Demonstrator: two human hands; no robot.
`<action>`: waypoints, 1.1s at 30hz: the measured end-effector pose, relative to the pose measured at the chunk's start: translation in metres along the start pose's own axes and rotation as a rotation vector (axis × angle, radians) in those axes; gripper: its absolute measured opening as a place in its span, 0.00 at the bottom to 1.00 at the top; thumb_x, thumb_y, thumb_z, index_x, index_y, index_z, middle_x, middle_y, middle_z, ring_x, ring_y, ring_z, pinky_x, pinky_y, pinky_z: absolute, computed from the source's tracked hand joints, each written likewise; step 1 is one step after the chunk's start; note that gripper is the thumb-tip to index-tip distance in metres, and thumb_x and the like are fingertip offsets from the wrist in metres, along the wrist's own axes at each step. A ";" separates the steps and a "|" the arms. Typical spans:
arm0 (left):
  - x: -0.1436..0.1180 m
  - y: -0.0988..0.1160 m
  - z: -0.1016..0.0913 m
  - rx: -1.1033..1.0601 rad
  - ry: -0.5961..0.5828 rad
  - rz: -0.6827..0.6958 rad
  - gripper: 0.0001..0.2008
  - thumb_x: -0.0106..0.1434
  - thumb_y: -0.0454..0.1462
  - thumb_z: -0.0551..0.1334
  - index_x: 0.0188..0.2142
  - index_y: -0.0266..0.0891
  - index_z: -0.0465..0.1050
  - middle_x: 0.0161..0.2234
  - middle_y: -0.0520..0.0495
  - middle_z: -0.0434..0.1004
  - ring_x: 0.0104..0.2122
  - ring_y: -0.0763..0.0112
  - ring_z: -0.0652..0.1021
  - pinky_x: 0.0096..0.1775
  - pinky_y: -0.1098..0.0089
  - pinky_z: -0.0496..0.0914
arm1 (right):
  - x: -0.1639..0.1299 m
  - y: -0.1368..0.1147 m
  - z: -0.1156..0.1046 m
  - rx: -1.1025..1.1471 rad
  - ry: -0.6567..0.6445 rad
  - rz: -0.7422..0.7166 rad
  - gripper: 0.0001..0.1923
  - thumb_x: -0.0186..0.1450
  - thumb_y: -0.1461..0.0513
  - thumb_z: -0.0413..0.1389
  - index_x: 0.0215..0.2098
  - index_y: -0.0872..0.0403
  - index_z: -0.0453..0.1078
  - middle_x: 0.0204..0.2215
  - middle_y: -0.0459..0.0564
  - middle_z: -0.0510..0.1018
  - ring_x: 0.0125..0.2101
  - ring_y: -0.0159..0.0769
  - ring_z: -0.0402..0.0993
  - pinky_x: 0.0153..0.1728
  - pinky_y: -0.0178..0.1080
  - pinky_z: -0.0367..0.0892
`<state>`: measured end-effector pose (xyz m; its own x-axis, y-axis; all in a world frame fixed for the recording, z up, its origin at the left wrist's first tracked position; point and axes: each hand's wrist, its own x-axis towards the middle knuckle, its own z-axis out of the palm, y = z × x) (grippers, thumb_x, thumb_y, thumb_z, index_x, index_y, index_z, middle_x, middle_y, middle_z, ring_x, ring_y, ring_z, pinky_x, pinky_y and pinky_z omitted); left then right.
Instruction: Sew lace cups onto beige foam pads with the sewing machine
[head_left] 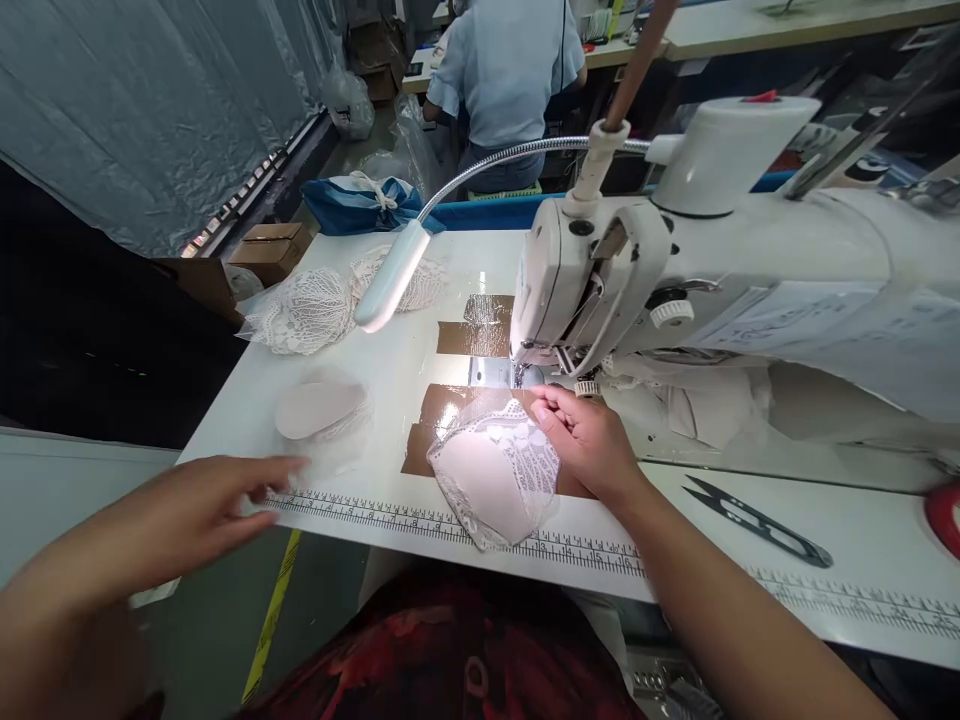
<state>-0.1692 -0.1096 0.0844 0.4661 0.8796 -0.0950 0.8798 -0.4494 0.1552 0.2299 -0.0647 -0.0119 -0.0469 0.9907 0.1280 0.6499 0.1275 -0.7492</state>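
Observation:
A lace-trimmed bra cup [484, 480] lies on the machine bed, its narrow tip toward the needle [518, 374]. My right hand [581, 435] is closed at the cup's upper right edge, with thumb and fingers pinched together there. My left hand [210, 505] is over the table's front left edge, fingers stretched out and thumb apart, with nothing in it. Beyond its fingertips lies a small stack of plain pale cup pieces [319, 410] with sheer fabric. The white sewing machine [600, 270] stands just behind my right hand.
Lace pieces [315, 310] are heaped at the back left under a bendable lamp [394, 275]. Thread snips [757, 520] lie at the right, near a ruler tape [420, 518] along the front edge. Brown tape [472, 338] covers parts of the bed. A person [510, 80] sits ahead.

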 end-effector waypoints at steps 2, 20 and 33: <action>-0.027 -0.022 0.006 0.328 0.204 -0.063 0.19 0.60 0.50 0.57 0.44 0.43 0.76 0.30 0.48 0.81 0.22 0.62 0.78 0.15 0.72 0.66 | 0.001 0.000 -0.001 -0.015 -0.009 -0.022 0.14 0.66 0.58 0.49 0.39 0.53 0.76 0.22 0.46 0.77 0.23 0.33 0.69 0.26 0.36 0.62; 0.168 0.133 0.096 -0.138 0.162 0.430 0.12 0.67 0.36 0.52 0.45 0.33 0.69 0.50 0.37 0.71 0.49 0.57 0.71 0.50 0.57 0.69 | -0.002 0.005 0.000 -0.396 -0.145 -0.378 0.14 0.67 0.64 0.48 0.43 0.53 0.76 0.35 0.51 0.77 0.38 0.39 0.70 0.39 0.38 0.64; 0.170 0.125 0.085 -0.100 0.075 0.466 0.17 0.64 0.39 0.58 0.51 0.33 0.67 0.56 0.38 0.67 0.50 0.55 0.69 0.49 0.56 0.68 | 0.007 -0.015 0.010 -0.809 -0.166 -0.208 0.19 0.64 0.68 0.45 0.49 0.52 0.71 0.32 0.52 0.76 0.31 0.41 0.69 0.32 0.42 0.53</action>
<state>0.0283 -0.0292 0.0038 0.7973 0.5986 0.0774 0.5638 -0.7845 0.2583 0.2127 -0.0594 -0.0065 -0.2954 0.9530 0.0672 0.9547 0.2972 -0.0174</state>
